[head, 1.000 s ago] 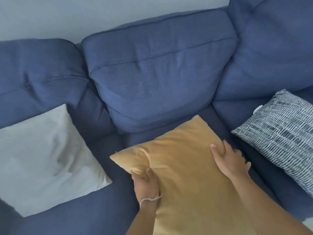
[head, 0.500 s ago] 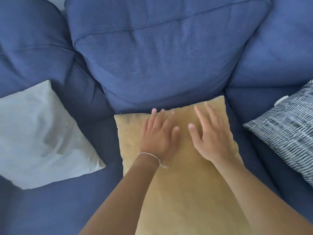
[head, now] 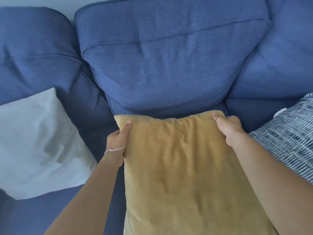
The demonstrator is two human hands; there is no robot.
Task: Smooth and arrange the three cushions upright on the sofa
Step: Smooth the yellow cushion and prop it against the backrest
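Mustard cushion [head: 183, 175] in the middle of the blue sofa [head: 169, 65], top edge near the back cushion. Left hand [head: 118, 139] pinching its upper left corner, right hand [head: 228, 128] pinching the upper right. White cushion [head: 37, 143] lying at left, patterned cushion [head: 291, 141] at right.

Top left on my feed, I've got a sliver of pale wall [head: 33, 1] along the upper edge, plain and evenly lit. Lower down, left of centre, I'm picking out a thin whitish string bracelet [head: 113, 150], knotted, loose end trailing down.
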